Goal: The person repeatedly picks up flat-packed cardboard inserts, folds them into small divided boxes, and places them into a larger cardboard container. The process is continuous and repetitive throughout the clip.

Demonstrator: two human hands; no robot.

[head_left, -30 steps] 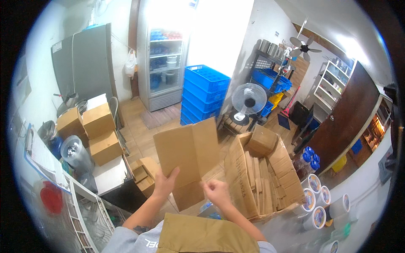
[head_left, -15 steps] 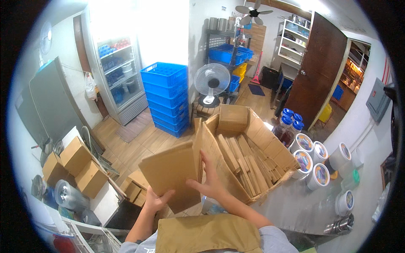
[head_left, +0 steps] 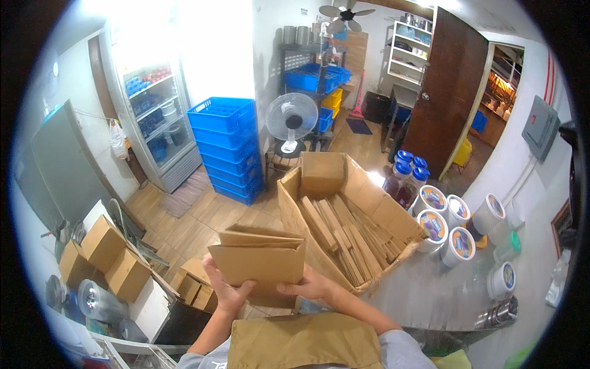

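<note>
A folded, flattened brown cardboard box (head_left: 261, 264) is held up in front of my body, its layers parted a little along the top edge. My left hand (head_left: 225, 289) grips its left side, thumb on the near face and fingers behind. On the right side, my right hand (head_left: 313, 285) holds it the same way, with the thumb on the near face. Just to the right stands a large open carton (head_left: 384, 206), holding several flattened cardboard pieces (head_left: 344, 237) on edge.
White-lidded tubs (head_left: 460, 245) and blue-capped jugs (head_left: 405, 178) crowd the grey table (head_left: 412, 301) at right. Folded-up cardboard boxes (head_left: 128, 273) sit at left, with more boxes (head_left: 195, 286) lower down. Beyond are stacked blue crates (head_left: 226, 147) and a fan (head_left: 291, 123).
The flattened box has turned from slanted to nearly level, and its loose flap has come in against it. My right hand has moved from between the panels to its right side.
</note>
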